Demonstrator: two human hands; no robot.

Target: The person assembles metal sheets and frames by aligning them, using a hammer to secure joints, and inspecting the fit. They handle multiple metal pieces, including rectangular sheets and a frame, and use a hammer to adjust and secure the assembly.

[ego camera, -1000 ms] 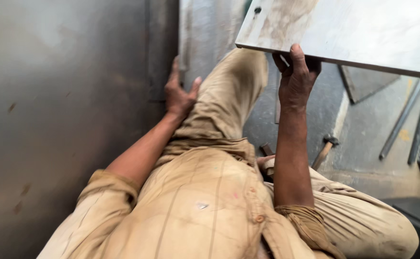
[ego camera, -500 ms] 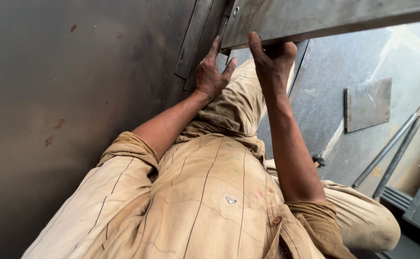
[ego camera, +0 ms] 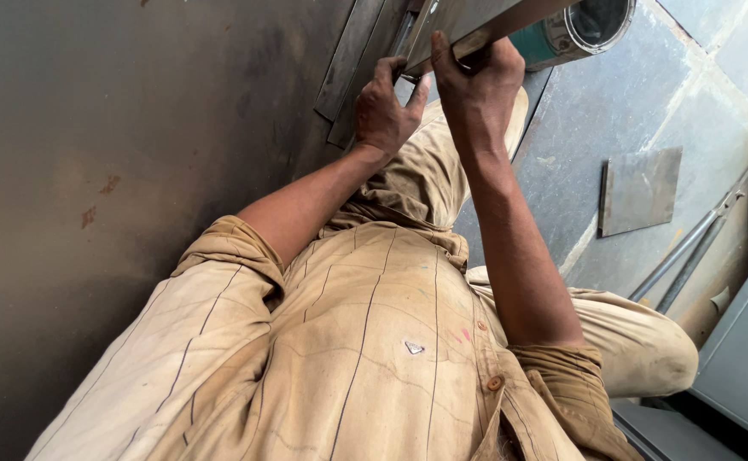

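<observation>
I hold a grey metal sheet [ego camera: 463, 19] at the top of the view, seen nearly edge-on above my bent knee. My right hand [ego camera: 476, 85] is shut on its near edge, thumb over the top face. My left hand [ego camera: 382, 109] is just left of it, with fingers curled up against the same edge at the sheet's corner. Both forearms reach up from my beige checked shirt [ego camera: 365, 341]. Most of the sheet runs out of the frame.
A large dark metal plate [ego camera: 135, 171] fills the left side, with flat strips [ego camera: 352, 64] lying at its edge. A green-and-white tin [ego camera: 574, 30] shows behind the sheet. On the floor lie a small square plate [ego camera: 640, 189] and long rods [ego camera: 698, 243]. A grey cabinet [ego camera: 745, 358] stands at the right.
My left hand has risen from my knee to the sheet's edge beside my right hand. The sheet has tipped from flat to nearly edge-on, and the view has shifted.
</observation>
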